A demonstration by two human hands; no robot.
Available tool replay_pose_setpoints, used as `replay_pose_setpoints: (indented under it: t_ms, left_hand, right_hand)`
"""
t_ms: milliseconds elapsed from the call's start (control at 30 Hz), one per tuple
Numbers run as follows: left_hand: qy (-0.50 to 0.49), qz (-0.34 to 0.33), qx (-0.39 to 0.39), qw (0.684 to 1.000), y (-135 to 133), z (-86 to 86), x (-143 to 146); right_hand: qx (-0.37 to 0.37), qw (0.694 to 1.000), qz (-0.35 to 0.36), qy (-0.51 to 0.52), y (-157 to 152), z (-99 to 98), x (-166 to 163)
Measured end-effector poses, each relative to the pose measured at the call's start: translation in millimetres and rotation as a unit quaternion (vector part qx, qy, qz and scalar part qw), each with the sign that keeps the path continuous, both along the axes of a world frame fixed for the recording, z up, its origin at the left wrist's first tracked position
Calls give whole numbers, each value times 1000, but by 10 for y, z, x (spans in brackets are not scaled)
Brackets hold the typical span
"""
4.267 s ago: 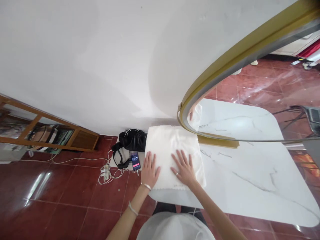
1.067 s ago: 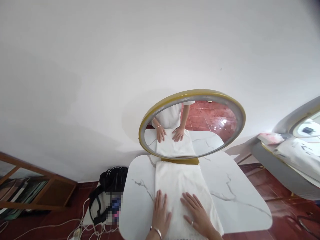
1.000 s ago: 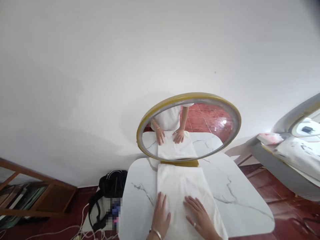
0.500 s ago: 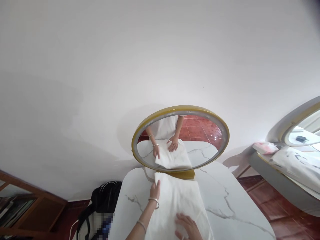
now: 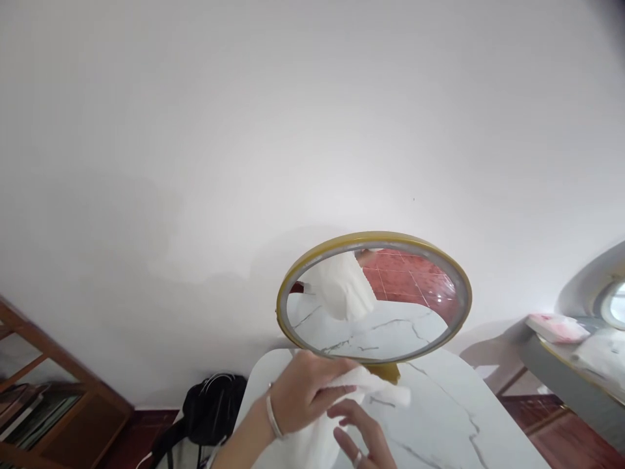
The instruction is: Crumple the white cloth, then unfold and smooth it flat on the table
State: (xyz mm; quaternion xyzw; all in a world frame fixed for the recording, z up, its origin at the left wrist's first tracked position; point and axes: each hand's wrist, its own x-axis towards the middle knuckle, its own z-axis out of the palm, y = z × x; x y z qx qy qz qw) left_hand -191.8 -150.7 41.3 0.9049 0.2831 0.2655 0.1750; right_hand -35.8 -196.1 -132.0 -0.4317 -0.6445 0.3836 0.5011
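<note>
My left hand (image 5: 307,391), with a silver bangle at the wrist, is raised above the table and closed on a white cloth (image 5: 393,392). One edge of the cloth sticks out past the fingers, while the rest hangs down beneath the hand. Just to the right, my right hand (image 5: 367,438) is beside the cloth with curved fingers spread apart and a ring on one of them. Whether its fingertips touch the cloth is unclear. In the mirror (image 5: 374,296), the lifted cloth appears as a hanging white panel that covers most of the arms.
Under the hands is a white marble-patterned table (image 5: 434,417), and the gold-rimmed mirror stands at its back by the wall. A black bag (image 5: 215,407) is at the table's left. Farther left is a wooden shelf (image 5: 63,410). At right, a second table (image 5: 561,371) holds a pink-and-white packet (image 5: 556,327).
The cloth lay spread on the table and is now lifted and gathered in my left hand. My right hand has come off its surface. The view has shifted slightly.
</note>
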Motion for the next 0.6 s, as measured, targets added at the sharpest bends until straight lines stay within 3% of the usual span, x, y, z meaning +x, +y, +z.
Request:
replay_pose_setpoints:
  t_ms: [67,167,300,367,467,533,600]
  left_hand:
    - [-1,0,49,999,136,342,-74]
    - [-49,73,107,990,464,794,-114]
    - [-151,187,124,963,1132,1157,-52]
    - [-172,230,111,952,1471,1181,7]
    - [-154,274,93,945,1799,1070,100]
    - [-170,296,106,934,1850,970,156]
    - [-208,301,159,917,1795,891,205]
  right_hand:
    - [25,1000,10,-11,167,444,23]
    - [63,998,-15,-2,445,1030,91]
    - [174,979,-99,46,957,1587,211]
    - [262,948,-179,4,1217,1687,252]
    - [348,882,-286,-140,1465,1596,226]
    - [345,852,-331,-214,1528,1452,152]
    - [314,842,-363,-247,1553,1318,64]
